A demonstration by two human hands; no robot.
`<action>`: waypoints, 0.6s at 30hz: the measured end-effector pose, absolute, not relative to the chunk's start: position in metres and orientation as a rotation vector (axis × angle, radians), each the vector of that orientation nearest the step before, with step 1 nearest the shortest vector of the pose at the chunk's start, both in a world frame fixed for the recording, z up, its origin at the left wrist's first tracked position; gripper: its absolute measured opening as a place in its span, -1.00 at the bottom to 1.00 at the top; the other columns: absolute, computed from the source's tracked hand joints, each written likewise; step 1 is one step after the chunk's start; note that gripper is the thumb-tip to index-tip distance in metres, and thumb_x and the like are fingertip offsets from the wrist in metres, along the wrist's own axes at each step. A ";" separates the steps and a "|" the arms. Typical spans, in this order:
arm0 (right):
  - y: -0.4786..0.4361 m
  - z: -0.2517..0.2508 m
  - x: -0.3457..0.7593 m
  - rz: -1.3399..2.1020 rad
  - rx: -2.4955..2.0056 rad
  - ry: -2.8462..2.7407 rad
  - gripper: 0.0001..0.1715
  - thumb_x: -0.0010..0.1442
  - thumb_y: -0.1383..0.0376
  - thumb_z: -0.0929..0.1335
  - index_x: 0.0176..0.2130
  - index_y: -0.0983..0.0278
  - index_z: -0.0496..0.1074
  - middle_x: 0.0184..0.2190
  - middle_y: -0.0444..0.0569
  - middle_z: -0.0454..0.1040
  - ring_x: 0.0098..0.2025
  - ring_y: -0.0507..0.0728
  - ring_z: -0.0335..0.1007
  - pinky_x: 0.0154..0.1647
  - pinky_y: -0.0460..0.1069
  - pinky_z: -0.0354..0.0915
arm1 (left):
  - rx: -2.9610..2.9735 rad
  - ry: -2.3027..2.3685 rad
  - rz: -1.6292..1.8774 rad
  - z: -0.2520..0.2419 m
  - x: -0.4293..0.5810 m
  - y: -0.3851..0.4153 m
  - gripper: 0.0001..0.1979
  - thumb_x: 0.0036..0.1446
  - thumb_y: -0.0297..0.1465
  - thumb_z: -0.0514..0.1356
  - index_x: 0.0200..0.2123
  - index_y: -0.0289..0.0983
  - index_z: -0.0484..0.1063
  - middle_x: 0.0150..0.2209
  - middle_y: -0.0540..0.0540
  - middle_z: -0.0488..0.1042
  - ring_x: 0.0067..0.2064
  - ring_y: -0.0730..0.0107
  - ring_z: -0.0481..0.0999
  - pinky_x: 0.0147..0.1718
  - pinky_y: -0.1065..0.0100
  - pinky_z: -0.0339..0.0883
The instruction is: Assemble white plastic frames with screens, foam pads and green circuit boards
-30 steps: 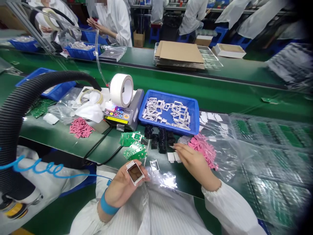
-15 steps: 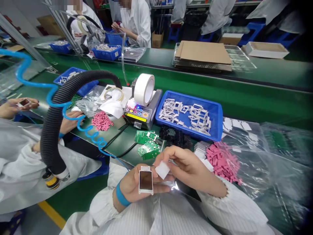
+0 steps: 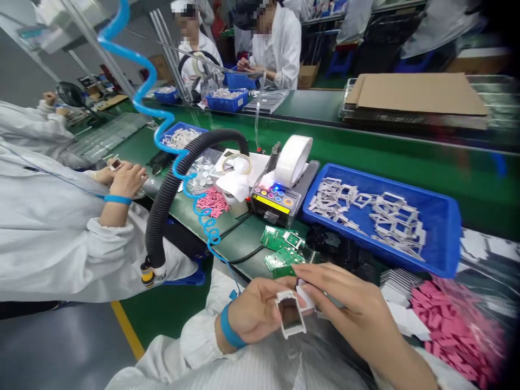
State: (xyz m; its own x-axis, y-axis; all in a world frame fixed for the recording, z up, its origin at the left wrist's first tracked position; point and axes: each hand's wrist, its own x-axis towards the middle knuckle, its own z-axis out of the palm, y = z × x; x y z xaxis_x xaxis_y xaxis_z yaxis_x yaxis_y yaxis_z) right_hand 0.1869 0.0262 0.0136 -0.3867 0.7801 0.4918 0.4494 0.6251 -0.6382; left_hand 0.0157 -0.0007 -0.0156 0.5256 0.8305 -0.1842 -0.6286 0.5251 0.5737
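My left hand point(image 3: 255, 309) is closed around a small display module in a white frame point(image 3: 290, 315), held upright in front of my chest. My right hand point(image 3: 349, 309) pinches a small white pad point(image 3: 305, 297) against the module's upper right edge. Both hands hover just before the bench edge, near several green circuit boards point(image 3: 280, 246) and a row of black parts point(image 3: 337, 249).
A blue tray point(image 3: 442, 216) of white frames lies behind my hands, a tape dispenser point(image 3: 284, 184) with a white roll to its left. Pink pads point(image 3: 450, 319) are heaped at right. A black hose point(image 3: 170, 189) and blue coiled tube point(image 3: 190, 189) hang at left beside a neighbouring person's hands point(image 3: 122, 176).
My view has swung left and closer. My right hand picked up a white pad from the bench and has brought it onto the module that my left hand holds.
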 end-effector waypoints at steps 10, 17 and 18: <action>0.014 0.008 0.164 0.624 -1.060 -1.727 -0.88 0.14 0.40 0.35 -0.37 0.20 0.48 -0.36 -0.07 0.59 -0.30 0.10 0.52 -0.31 0.01 0.45 | 0.638 0.662 0.968 -0.012 0.011 -0.008 -0.61 -0.30 -0.14 0.42 -0.37 -0.24 0.62 0.01 -0.17 0.42 0.08 0.02 0.36 0.03 0.16 0.25; 0.021 0.009 0.158 0.645 -1.118 -1.831 -0.81 0.24 0.39 0.22 -0.40 0.24 0.30 -0.29 -0.02 0.44 -0.21 0.10 0.37 -0.20 0.02 0.31 | 0.561 0.689 1.034 -0.024 0.006 -0.004 -0.60 -0.27 -0.13 0.41 -0.35 -0.26 0.60 -0.02 -0.19 0.48 0.05 -0.02 0.41 0.07 0.04 0.25; 0.019 0.009 0.161 0.634 -1.123 -1.819 -0.81 0.25 0.38 0.20 -0.40 0.24 0.28 -0.27 -0.01 0.39 -0.19 0.10 0.33 -0.19 0.02 0.29 | 0.522 0.694 1.058 -0.024 0.003 -0.002 -0.60 -0.27 -0.13 0.41 -0.35 -0.26 0.60 -0.05 -0.19 0.50 0.06 -0.02 0.41 0.10 0.00 0.21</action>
State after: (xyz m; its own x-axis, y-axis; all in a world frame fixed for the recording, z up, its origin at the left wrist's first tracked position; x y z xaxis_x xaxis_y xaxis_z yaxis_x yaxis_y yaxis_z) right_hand 0.1605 0.0186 0.0092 -0.2034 0.8871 0.4144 0.4378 0.4610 -0.7719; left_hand 0.0034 -0.0024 -0.0245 0.3172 0.9117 -0.2613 -0.6026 0.4065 0.6868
